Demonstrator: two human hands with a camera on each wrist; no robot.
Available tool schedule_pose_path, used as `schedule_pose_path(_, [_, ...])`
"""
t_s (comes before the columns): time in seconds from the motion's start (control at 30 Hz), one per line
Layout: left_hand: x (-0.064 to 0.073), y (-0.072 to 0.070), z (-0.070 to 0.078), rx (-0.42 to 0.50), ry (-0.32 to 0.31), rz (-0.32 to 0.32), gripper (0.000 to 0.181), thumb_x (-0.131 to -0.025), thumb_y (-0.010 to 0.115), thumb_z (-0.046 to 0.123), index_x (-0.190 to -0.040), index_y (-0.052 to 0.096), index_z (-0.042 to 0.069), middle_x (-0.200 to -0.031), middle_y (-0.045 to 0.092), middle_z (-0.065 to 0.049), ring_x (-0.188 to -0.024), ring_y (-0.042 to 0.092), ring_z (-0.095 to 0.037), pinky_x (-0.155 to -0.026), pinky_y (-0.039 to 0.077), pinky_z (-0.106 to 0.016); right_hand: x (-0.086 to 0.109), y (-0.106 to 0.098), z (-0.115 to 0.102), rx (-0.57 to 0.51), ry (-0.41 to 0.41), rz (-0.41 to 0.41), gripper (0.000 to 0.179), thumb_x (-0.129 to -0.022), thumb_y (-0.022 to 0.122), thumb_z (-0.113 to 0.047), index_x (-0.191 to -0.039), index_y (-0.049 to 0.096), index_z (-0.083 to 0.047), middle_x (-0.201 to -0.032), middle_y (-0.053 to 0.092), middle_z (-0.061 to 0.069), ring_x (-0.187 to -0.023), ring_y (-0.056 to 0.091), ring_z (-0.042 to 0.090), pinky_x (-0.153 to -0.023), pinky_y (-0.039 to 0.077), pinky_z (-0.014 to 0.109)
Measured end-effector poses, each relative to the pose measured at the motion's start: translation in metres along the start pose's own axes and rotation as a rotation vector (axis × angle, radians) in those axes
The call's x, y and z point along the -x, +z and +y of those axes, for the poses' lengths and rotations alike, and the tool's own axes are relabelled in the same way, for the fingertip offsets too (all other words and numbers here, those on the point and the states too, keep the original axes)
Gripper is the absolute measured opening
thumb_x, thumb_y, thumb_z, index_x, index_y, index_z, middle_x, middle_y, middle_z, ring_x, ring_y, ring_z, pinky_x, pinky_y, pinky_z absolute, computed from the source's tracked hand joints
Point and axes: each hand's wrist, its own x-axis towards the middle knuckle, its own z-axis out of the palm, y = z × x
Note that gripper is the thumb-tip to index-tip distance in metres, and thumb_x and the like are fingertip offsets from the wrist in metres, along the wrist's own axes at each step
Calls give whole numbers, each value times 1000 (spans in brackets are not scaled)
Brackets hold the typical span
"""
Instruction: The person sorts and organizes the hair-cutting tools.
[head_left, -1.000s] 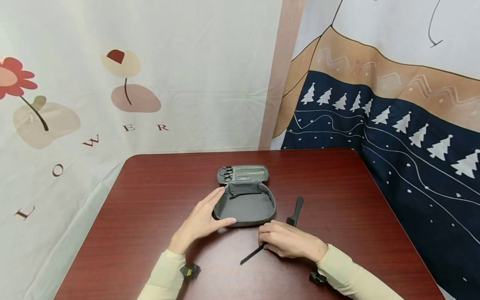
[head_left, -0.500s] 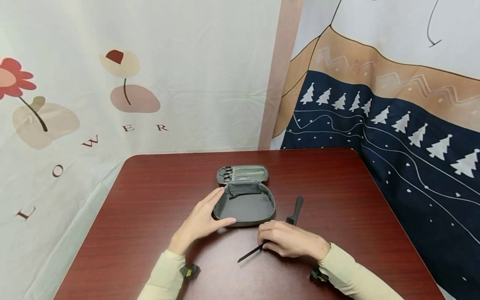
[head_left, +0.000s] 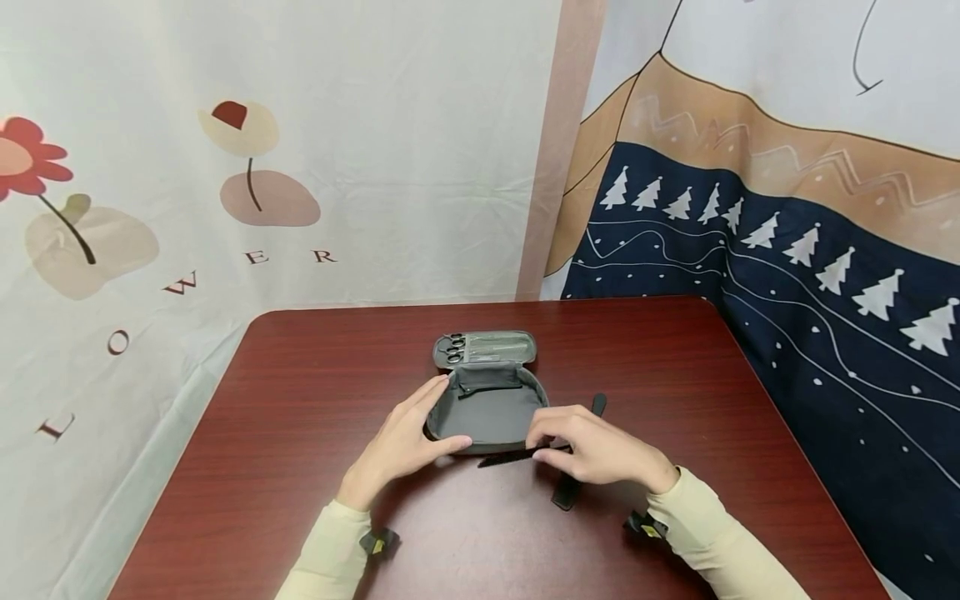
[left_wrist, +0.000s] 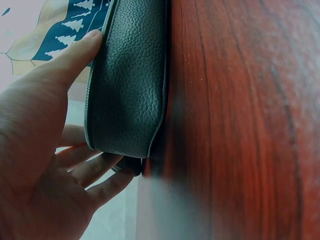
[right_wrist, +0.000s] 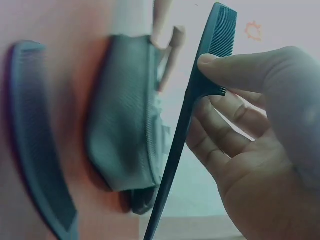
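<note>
A grey zip case stands unzipped on the table with its lid laid back. My left hand rests against its left side, thumb at the front rim and fingers spread along the side. In the right wrist view, my right hand pinches a black rat-tail comb between thumb and fingers. Seen from the head, that comb points left, close along the front of the case, under my right hand. A second, wider black comb lies on the table beneath the right hand, which partly covers it in the head view.
Scissors sit in the case's lid, beside a pale, clear-covered pocket. A thin black tool lies inside along the back wall. The reddish-brown table ends in front of printed curtains.
The right hand has lifted the rat-tail comb off the wider comb and moved up toward the case, turning it more level. The wider comb's toothed end is now uncovered. The left hand stays put.
</note>
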Motion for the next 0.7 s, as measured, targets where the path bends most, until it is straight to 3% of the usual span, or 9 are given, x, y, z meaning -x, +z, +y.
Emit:
schedule_pose_path(0.13, [0, 0, 0, -1, -3, -1, 107, -91, 92, 56, -174, 43, 9, -180, 45, -17, -164, 51, -39, -131, 48, -60, -4, -9, 3, 3, -2, 97, 17, -104, 79, -3, -108, 78, -19, -108, 74, -11, -97, 68, 1, -82, 65, 38])
schedule_pose_path(0.33, [0, 2, -1, -3, -7, -2, 107, -92, 91, 57, -174, 43, 10, -180, 45, -17, -164, 51, -39, -130, 48, -60, -11, -18, 7, -72, 5, 236, 18, -99, 84, 0, -107, 79, -16, -103, 76, -4, -95, 68, 12, -84, 63, 35])
schedule_pose_path(0.53, [0, 2, -1, 4, -13, -5, 107, -92, 90, 58, -175, 42, 11, -181, 44, -16, -164, 50, -38, -131, 48, -60, -16, -23, 12, -196, 92, 330, 15, -101, 83, -2, -106, 79, -16, -101, 74, -1, -94, 67, 13, -85, 60, 25])
schedule_pose_path(0.7, [-1, 3, -2, 6, -11, -5, 107, -92, 90, 59, -175, 42, 11, -181, 44, -16, -164, 50, -38, -130, 48, -60, -23, -25, 13, -307, 149, 414, 17, -101, 81, 1, -108, 80, -15, -102, 75, 7, -92, 67, 13, -82, 60, 24])
